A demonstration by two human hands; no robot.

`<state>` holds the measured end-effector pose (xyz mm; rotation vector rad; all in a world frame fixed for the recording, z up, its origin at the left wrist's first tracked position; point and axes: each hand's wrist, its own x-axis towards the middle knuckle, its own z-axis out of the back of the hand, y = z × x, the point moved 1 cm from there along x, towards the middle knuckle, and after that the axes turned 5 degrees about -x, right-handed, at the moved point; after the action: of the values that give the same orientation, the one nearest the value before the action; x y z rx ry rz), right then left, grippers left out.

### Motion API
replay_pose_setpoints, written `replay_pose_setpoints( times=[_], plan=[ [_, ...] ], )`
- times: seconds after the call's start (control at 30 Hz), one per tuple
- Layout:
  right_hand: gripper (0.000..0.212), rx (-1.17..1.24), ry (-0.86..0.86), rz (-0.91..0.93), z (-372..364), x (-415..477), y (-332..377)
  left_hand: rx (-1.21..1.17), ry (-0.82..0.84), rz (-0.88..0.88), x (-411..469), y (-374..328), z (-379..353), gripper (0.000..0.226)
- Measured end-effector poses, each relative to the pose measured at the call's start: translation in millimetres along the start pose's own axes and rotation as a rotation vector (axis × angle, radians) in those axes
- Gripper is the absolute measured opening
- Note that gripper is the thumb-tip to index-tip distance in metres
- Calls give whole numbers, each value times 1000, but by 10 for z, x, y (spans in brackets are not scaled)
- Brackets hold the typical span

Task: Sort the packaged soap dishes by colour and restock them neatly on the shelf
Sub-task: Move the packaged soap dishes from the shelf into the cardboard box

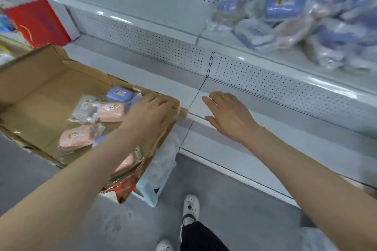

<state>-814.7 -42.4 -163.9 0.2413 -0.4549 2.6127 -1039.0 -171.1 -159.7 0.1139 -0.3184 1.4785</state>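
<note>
A cardboard box (40,87) at the left holds several packaged soap dishes: a blue one (119,94), a pale green one (85,106), and pink ones (111,111) (76,136). My left hand (152,112) reaches over the box's right rim, fingers bent down at the edge; whether it grips the rim is unclear. My right hand (226,115) hovers open, fingers straight, over the bare lower shelf (265,128). A blurred pile of mostly blue packaged dishes (306,24) lies on the upper shelf at the right.
A red paper bag (38,23) stands at the far left of the lower shelf. A pale plastic bag (161,167) hangs beside the box. White pegboard (163,47) backs the shelves. My shoes (190,207) stand on the grey floor.
</note>
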Motion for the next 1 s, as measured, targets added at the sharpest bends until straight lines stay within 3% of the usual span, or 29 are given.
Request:
replay_pose_setpoints(
  times=[0.43, 0.73, 1.0],
  plan=[
    [55, -266, -92, -439, 828, -1853, -1665, -46, -208, -457, 1563, -1796, 121, 45],
    [55, -389, -59, -577, 1027, -2962, -3132, -99, -295, -591, 2856, -3461, -170, 49],
    [57, -378, 11, -673, 934, -3737, -4180, -161, -254, -635, 3642, -4674, -607, 54]
  ],
)
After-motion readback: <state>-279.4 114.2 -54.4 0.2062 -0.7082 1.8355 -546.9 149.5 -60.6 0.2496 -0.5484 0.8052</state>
